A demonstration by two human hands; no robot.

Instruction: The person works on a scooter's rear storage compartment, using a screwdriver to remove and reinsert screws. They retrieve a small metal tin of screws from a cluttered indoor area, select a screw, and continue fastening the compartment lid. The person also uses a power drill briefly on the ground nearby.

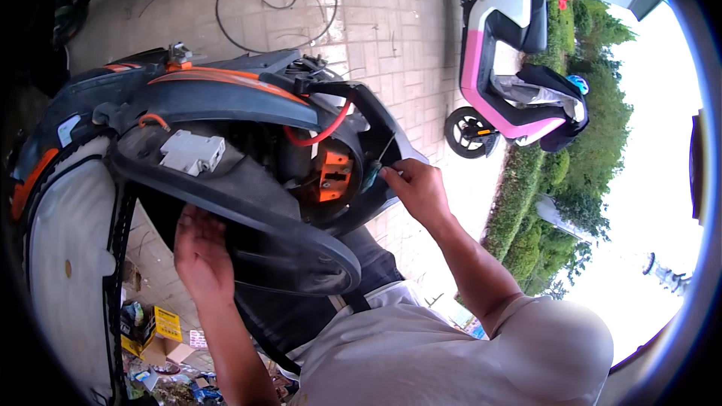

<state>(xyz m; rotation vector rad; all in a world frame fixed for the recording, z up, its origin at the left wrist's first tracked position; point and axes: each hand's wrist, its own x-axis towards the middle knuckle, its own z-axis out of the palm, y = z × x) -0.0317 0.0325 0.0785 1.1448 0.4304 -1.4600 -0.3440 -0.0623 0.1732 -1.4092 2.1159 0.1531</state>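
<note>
An orange-and-black electric scooter lies across the view with its body opened up. My left hand is under the rim of a black plastic tub, palm turned up and fingers stretched along it; the fingertips are partly hidden. My right hand is closed in a pinch at the right end of the opening, on a small crumpled teal piece that looks like cloth. A white circuit breaker rests on the tub. A red cable arches above an orange metal bracket inside the opening.
A raised seat shows its pale underside at the left. Yellow and brown cardboard boxes lie among litter at the lower left. A black cable loops on the paving. A pink-and-white scooter is parked at the upper right beside a hedge.
</note>
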